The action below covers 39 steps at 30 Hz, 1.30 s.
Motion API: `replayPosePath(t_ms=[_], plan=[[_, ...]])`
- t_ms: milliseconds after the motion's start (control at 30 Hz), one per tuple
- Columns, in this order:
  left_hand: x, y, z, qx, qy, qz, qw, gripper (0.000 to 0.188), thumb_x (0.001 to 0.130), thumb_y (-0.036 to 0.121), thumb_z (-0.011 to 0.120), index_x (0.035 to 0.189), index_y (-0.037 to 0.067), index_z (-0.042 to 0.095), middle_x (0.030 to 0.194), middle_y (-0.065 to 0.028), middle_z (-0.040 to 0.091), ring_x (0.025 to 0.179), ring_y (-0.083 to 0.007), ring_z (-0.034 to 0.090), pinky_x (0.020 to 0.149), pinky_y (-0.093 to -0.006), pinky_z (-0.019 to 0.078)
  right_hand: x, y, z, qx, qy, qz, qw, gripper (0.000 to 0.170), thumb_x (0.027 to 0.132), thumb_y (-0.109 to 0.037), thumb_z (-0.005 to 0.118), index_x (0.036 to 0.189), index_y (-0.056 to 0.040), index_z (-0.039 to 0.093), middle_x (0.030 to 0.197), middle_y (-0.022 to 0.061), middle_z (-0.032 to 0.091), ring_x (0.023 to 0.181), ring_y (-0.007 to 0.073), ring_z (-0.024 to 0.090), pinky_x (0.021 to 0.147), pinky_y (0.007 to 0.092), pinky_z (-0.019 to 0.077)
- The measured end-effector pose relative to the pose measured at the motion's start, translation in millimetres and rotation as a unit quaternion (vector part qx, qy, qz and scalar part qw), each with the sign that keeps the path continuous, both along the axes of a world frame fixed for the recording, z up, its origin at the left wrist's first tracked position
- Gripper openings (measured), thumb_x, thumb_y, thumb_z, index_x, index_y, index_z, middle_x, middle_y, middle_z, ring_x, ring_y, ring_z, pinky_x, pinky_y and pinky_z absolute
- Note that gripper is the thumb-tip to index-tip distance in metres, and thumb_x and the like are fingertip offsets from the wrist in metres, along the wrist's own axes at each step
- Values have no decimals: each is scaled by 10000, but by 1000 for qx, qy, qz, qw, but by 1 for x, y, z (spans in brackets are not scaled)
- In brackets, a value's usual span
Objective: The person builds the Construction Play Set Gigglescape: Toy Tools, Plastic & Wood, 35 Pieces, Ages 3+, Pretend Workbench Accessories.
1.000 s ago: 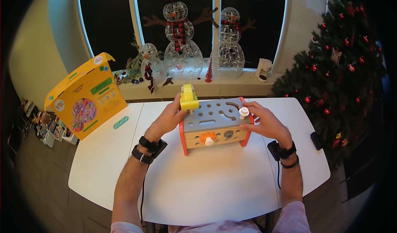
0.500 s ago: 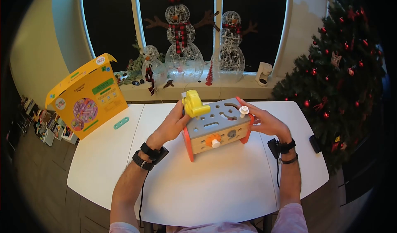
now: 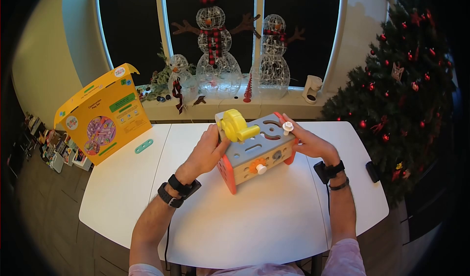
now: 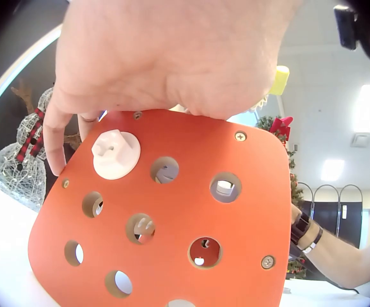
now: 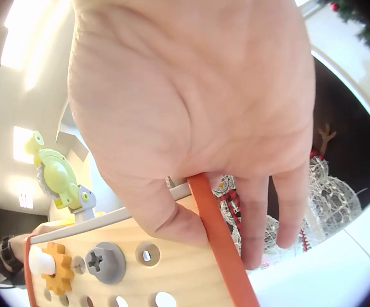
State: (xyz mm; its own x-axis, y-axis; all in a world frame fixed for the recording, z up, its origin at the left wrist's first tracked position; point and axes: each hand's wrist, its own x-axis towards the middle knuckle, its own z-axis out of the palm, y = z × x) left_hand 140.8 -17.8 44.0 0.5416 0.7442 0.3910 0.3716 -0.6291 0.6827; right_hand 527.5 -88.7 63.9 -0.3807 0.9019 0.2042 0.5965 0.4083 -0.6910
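Observation:
A toy workbench [image 3: 267,164] with a grey top, light wood front and orange-red end panels stands on the white table, set at an angle. My left hand [image 3: 208,151] grips its left end, over the top edge of the end panel [image 4: 172,211]. On the other end, my right hand [image 3: 311,141] holds on with the thumb on the wood front and fingers beyond the panel. A yellow toy circular saw [image 3: 236,126] sits on the top beside my left hand. A white bolt [image 3: 287,127] stands near my right fingers. On the front are an orange gear [image 5: 59,268] and a grey screw [image 5: 106,262].
A yellow cardboard box [image 3: 105,117] stands at the table's left, with a teal slotted strip [image 3: 144,146] beside it. A black object [image 3: 373,171] lies at the right edge. Wire snowmen [image 3: 218,65] stand behind; a decorated tree [image 3: 391,95] is at the right.
The workbench has turned, its left end swinging toward me, and the saw has turned with it, now showing its side. Both hands have stayed on the ends.

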Motion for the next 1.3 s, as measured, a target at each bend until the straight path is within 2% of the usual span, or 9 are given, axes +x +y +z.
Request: replayPosePath(t_ms=[67,200,267,600,700,800,900,1067,1300], plan=[[0,-3,2,21,20,15,999,351,1172,264,543,1411,9,569,1187,-131,585,1052,-234,563,988,-388,488,-4,0,2,-11,-28,-10,999,1170,918,148,684,1837,-177,36,1847,164,302,1608,292,444,1159,388,538],[0,-4,1,39,24,18,999,336,1166,257,538,1386,8,583,1144,-143,568,1007,-263,547,957,-400,480,-10,2,8,-86,-26,-20,996,1172,917,149,677,1842,-224,61,1696,183,517,1461,293,588,1108,393,560],[2,-6,3,30,2,14,999,311,1133,278,588,1193,-23,542,1117,-219,573,1014,-395,556,927,-506,464,-7,5,1,-29,-51,-22,998,1188,914,142,681,1843,-271,66,1561,171,626,1326,280,661,1076,396,570],[2,-12,9,25,26,25,999,320,1135,286,583,1214,-21,540,1144,-231,573,1045,-398,562,947,-510,465,-1,17,-4,-66,-78,-51,993,1173,900,115,702,1841,-222,87,1541,181,631,1308,274,672,1082,398,570],[2,-11,7,34,14,21,999,337,1136,293,583,1237,-26,539,1152,-236,574,1060,-400,565,958,-510,468,-3,17,1,-70,-108,-48,990,1184,896,105,717,1840,-213,75,1527,183,640,1235,261,692,1059,397,580],[2,-16,12,25,26,31,999,349,1133,295,587,1251,-29,538,1159,-237,574,1071,-405,568,965,-517,469,-16,4,13,-33,-72,-58,995,1113,871,112,663,1816,-130,126,1366,234,714,1072,288,757,957,397,603],[3,-16,13,10,28,31,999,345,1130,287,591,1263,-28,543,1167,-235,578,1074,-409,573,971,-519,473,-19,3,24,-43,-99,-49,993,1170,885,126,643,1822,-168,7,1353,254,723,1064,282,776,962,388,606],[2,-14,8,9,-25,12,1000,305,1124,228,606,1285,-26,554,1157,-201,595,1047,-353,582,964,-479,484,-5,20,11,-66,-101,2,993,1167,913,132,622,1812,-165,-59,1324,253,754,1181,319,773,1035,420,602],[4,-5,-5,20,-77,-17,997,330,1144,232,587,1344,-28,556,1162,-191,603,1031,-340,580,962,-461,488,-5,28,12,-86,-135,-25,987,1060,902,100,630,1790,-91,83,1460,286,695,1376,396,687,1132,440,578]])
